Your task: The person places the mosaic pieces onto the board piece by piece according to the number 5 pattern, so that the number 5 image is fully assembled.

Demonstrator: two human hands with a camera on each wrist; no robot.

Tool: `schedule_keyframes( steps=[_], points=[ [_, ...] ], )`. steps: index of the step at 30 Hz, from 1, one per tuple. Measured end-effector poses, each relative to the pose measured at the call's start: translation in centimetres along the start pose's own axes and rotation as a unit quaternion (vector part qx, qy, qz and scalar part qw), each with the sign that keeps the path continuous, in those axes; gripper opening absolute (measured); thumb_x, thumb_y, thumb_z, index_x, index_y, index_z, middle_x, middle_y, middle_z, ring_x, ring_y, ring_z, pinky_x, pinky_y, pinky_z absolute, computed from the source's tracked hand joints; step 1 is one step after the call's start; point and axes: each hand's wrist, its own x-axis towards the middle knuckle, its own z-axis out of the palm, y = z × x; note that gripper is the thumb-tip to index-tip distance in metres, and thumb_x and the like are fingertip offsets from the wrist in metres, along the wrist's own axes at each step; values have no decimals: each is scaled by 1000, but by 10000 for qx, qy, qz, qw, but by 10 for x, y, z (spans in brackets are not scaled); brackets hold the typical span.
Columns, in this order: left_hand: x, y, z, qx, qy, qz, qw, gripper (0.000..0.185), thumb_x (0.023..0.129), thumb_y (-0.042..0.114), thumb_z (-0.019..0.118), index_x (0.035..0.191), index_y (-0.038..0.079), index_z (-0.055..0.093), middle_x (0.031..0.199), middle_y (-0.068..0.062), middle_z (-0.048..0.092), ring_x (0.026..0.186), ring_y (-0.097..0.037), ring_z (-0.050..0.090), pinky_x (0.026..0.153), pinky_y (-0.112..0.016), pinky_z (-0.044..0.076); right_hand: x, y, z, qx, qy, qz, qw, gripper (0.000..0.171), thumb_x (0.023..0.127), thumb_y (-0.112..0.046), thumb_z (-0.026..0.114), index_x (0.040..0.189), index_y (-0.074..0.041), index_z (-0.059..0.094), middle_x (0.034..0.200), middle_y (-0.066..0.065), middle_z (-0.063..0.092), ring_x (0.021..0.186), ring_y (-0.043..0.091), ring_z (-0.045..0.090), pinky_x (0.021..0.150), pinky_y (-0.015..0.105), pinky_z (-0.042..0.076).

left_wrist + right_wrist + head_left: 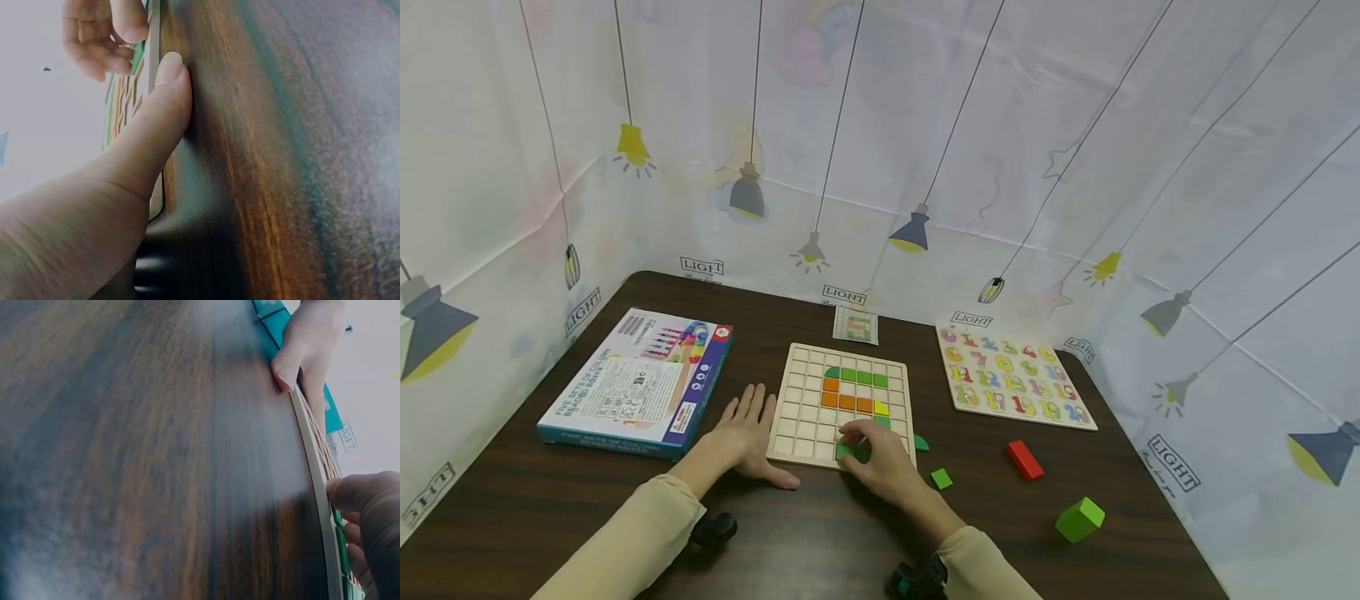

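Sleeved forearms enter the head view from below. Flat and spread, the left hand (747, 433) rests at the left edge of the wooden grid board (805, 400), thumb along its near edge. Curled fingers of the right hand (880, 458) press green tiles (852, 452) into the board's near row. Loose green pieces (942, 478), a red block (1024, 460) and a green cube (1080, 518) lie right on the dark wooden table (820, 542).

Left wrist view: thumb (150, 125) against the board's edge.

Right wrist view: fingers (365, 512) on green tiles.

Lamp-printed sheeting walls the table.
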Motion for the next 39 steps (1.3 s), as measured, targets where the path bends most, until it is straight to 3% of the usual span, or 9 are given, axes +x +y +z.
schedule_keyframes(
  steps=[9,21,39],
  points=[
    [-1,0,0,-37,-67,-12,10000,151,44,96,49,150,-1,1,153,-25,-12,140,-39,-11,111,-54,-1,-2,1,-3,56,-21,0,10000,35,83,-13,73,115,-7,60,101,0,64,91,13,61,78,26,51],
    [1,-4,4,-101,65,-3,9999,152,44,96,50,150,-1,2,153,-25,-11,140,-40,-10,110,-55,-2,-13,23,-21,-205,971,92,9950,26,82,-2,70,108,-2,63,94,3,66,88,17,60,73,37,51],
    [3,-3,5,-82,69,48,9999,151,45,95,51,150,-2,2,153,-26,-10,140,-40,-10,110,-55,-2,-42,55,-55,3,1330,1128,9847,29,82,3,67,110,-4,62,98,6,66,92,20,63,80,41,50]
  ],
)
